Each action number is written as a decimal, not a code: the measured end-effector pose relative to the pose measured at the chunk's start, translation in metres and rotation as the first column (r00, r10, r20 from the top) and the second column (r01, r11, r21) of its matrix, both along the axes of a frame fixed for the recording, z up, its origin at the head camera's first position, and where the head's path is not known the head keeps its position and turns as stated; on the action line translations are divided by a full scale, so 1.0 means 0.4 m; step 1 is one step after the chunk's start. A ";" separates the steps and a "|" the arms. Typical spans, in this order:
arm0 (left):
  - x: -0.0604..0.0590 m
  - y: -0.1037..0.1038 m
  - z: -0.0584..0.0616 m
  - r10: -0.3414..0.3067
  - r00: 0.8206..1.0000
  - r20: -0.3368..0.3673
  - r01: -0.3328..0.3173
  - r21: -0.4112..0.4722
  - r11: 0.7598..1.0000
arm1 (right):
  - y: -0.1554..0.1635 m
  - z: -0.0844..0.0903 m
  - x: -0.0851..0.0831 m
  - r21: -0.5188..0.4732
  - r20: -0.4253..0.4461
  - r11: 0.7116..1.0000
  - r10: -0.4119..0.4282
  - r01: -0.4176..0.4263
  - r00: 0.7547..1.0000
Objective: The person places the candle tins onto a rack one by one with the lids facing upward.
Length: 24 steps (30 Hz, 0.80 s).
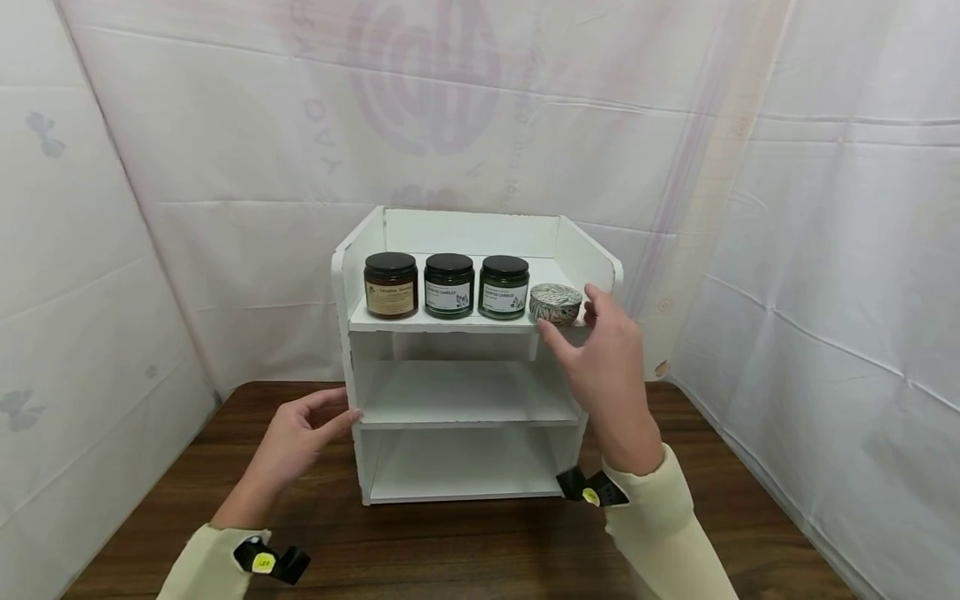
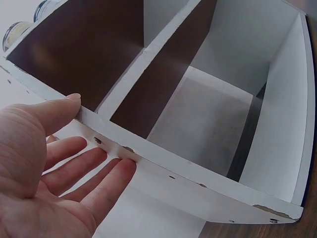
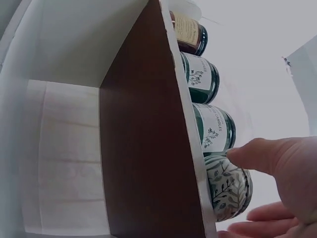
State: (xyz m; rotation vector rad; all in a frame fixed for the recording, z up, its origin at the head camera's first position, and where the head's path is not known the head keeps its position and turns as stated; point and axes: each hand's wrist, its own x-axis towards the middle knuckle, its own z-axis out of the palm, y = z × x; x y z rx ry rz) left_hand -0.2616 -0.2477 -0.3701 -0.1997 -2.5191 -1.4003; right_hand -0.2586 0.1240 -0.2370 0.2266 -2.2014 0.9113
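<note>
In the head view a round, leaf-patterned candle tin [image 1: 556,304] is at the right end of the top shelf, by its front edge. My right hand [image 1: 609,358] holds it between the thumb at its near left side and the fingers at its right. The right wrist view shows the tin [image 3: 225,191] beside the thumb [image 3: 262,157]. To its left stand two green candle jars [image 1: 505,288] [image 1: 449,286] and a brown candle jar [image 1: 391,286]. My left hand [image 1: 300,429] touches the left side of the white shelf unit [image 1: 468,421], thumb at the front edge, fingers [image 2: 106,186] fairly straight along the outer panel.
The unit has two lower shelf levels and a raised back and sides at the top. It stands on a dark wooden table [image 1: 465,542]. White sheets [image 1: 247,142] hang behind it and on both sides.
</note>
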 end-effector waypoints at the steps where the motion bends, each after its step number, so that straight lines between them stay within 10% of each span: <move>1: 0.000 0.000 0.001 -0.002 1.000 0.000 0.002 0.001 1.000 | -0.003 -0.002 0.002 -0.012 -0.020 1.000 -0.010 0.010 1.000; 9: -0.001 0.001 -0.001 -0.003 1.000 -0.003 0.003 0.006 1.000 | -0.039 -0.013 -0.015 -0.073 -0.137 0.996 -0.065 0.056 0.988; 24: 0.001 -0.002 -0.004 -0.013 1.000 0.000 0.013 0.028 1.000 | -0.034 0.014 -0.050 0.033 -0.026 0.997 -0.070 0.071 0.997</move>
